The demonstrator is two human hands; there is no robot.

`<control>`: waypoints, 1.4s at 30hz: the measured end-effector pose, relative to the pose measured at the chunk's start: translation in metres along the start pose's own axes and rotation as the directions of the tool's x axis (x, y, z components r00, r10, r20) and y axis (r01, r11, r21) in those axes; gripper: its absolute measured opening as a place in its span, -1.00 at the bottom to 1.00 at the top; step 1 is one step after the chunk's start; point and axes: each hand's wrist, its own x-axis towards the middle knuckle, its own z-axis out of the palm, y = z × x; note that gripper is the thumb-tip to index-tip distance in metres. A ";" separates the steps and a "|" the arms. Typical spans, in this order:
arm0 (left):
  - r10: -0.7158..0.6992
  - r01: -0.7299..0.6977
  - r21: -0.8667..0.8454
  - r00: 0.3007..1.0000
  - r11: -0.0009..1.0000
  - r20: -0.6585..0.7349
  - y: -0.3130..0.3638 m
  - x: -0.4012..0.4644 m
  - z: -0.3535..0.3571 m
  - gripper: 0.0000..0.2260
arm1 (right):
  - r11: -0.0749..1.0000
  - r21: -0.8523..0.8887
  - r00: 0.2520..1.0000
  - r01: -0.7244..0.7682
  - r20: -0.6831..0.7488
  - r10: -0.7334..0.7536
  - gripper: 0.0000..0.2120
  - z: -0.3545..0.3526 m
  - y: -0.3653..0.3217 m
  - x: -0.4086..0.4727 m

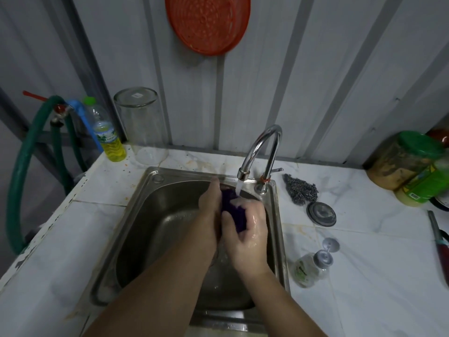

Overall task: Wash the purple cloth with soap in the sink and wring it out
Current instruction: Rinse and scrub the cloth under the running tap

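The purple cloth [230, 207] is bunched between both hands over the steel sink [136, 215]. My left hand [210, 210] presses against its left side, and my wet right hand [247, 227] grips it from the right with curled fingers. Water runs from the chrome tap [261, 152] onto the top of the cloth and my right hand. Most of the cloth is hidden by my hands. A clear soap pump bottle [309, 266] lies on the counter right of the sink.
On the white counter sit a steel scourer [301, 192], a round metal lid [321, 214], green-lidded jars [413, 164] at the far right, a bottle of yellow liquid [110, 139] and an upturned glass jar [143, 125] behind the sink. A green hose [21, 166] hangs left.
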 end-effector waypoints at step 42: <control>0.100 -0.111 0.095 0.988 0.989 0.118 -0.021 0.007 0.017 -0.78 | 0.405 0.242 0.425 -0.882 0.038 0.904 -0.84 0.004 0.045 0.073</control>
